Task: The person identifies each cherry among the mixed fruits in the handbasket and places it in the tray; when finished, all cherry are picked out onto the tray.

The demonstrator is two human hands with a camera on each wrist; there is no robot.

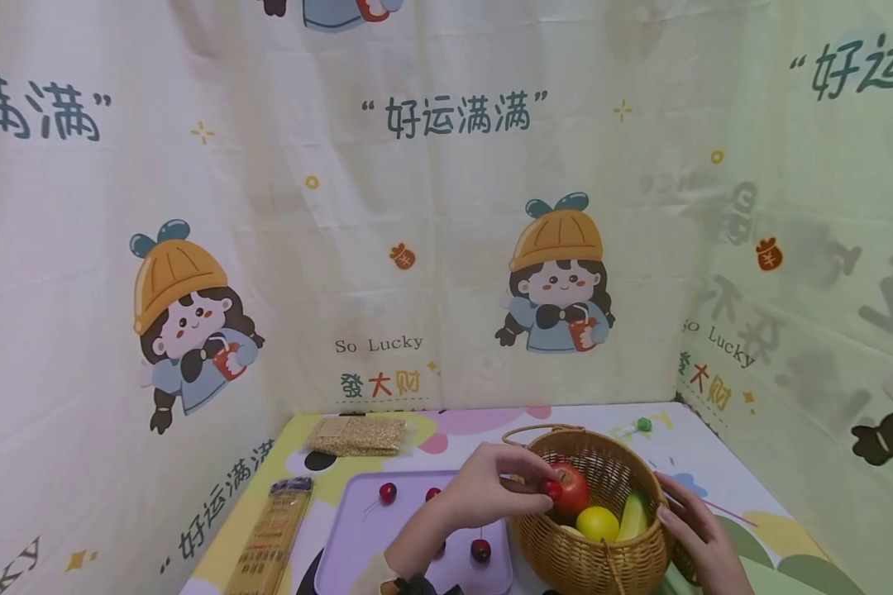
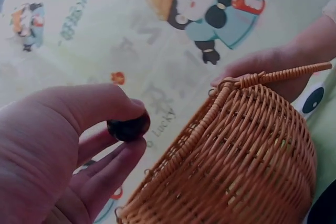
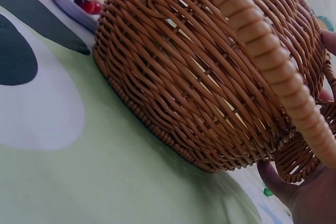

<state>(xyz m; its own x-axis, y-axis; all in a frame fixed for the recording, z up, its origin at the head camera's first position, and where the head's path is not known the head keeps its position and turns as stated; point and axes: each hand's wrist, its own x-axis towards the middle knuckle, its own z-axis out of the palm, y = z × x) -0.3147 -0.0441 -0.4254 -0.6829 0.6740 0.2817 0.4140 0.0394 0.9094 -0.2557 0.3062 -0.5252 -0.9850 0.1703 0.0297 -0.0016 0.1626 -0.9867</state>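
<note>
My left hand (image 1: pixel 491 487) pinches a dark red cherry (image 2: pixel 129 125) between thumb and fingertips, above the left part of a wicker basket's mouth. The woven basket (image 1: pixel 576 555) holds a red apple (image 1: pixel 571 494), a yellow lemon-like fruit (image 1: pixel 598 524) and a long yellow-green fruit (image 1: pixel 635 516). At the basket's right side, my right hand (image 1: pixel 703 529) grips it near the rim, with thumb and fingers apart on the wicker. Several cherries lie on a purple tray (image 1: pixel 357 529), including one cherry (image 1: pixel 388 493) at its back; my left forearm covers part of the tray.
A clear packet of pale grains (image 1: pixel 359 435) lies at the back left. In front of it is a long flat brown packet (image 1: pixel 271 537). A small green piece (image 1: pixel 644 424) rests behind the basket. Printed cloth (image 1: pixel 446 248) surrounds the table.
</note>
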